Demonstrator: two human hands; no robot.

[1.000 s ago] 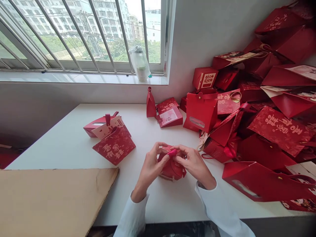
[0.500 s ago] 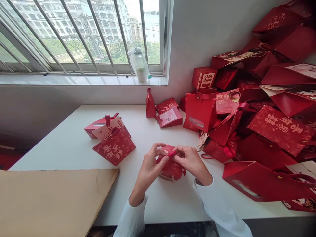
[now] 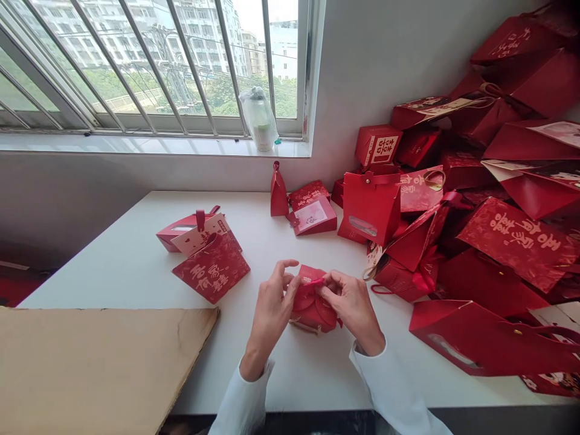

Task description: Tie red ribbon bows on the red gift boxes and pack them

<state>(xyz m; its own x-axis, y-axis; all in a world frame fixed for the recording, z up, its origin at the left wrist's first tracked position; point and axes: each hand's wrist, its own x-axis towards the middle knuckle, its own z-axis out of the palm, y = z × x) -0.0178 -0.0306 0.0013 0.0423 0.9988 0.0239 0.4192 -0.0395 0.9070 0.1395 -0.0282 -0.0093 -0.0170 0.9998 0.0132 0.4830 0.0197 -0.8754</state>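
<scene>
A small red gift box (image 3: pixel 315 315) stands on the white table between my hands, with a pinkish-red ribbon (image 3: pixel 313 283) across its top. My left hand (image 3: pixel 274 302) is at the box's left side, its thumb and fingertips closed at the ribbon's left end and its index finger raised. On the right, my right hand (image 3: pixel 351 302) pinches the ribbon's other end between thumb and fingers. The fingers cover part of the box's upper sides.
Red gift boxes (image 3: pixel 516 238) lie heaped on the right. More red boxes (image 3: pixel 212 269) are at the left, and others (image 3: pixel 315 214) by the wall. A cardboard flap (image 3: pixel 99 362) covers the lower left. A bagged cup (image 3: pixel 261 124) stands on the windowsill.
My left hand has shifted slightly left and its index finger has lifted off the ribbon. More of the box top shows. The whole view has shifted a little.
</scene>
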